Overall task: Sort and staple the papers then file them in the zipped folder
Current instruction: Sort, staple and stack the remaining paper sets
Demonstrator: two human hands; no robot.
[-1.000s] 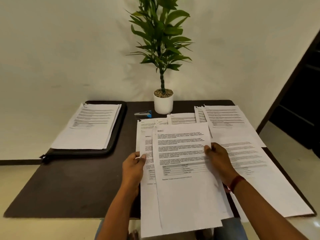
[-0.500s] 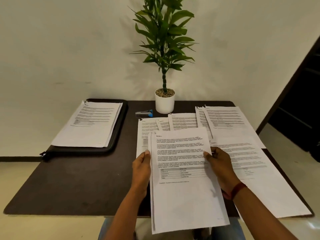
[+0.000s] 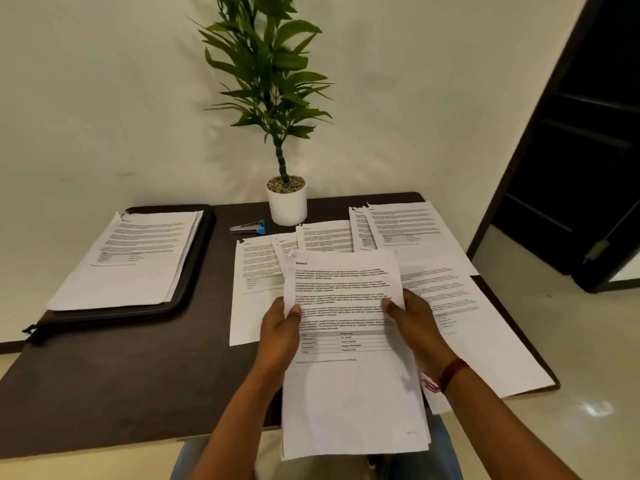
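table [image 3: 138,375] is looking dark brown | papers [image 3: 349,393] are showing white, black print, grey-banded grid | stapler [image 3: 248,227] at far edge is showing grey with blue tip | folder [image 3: 194,261] is showing black

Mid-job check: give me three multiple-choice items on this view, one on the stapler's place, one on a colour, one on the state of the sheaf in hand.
1. The grey-and-blue stapler lies: A. on the black zipped folder; B. on the dark table, just left of the white plant pot; C. in a hand.
2. The band on the right wrist is: A. dark red; B. green; C. yellow.
3. The white printed sheaf in front is: A. lying flat, untouched; B. pinched at its side edges by the left hand and right hand; C. tucked inside the folder.
Answers: 1 B, it sits on bare table between folder and pot. 2 A, the band above the right hand is dark red. 3 B, each hand's grip has a thumb on the top sheet.
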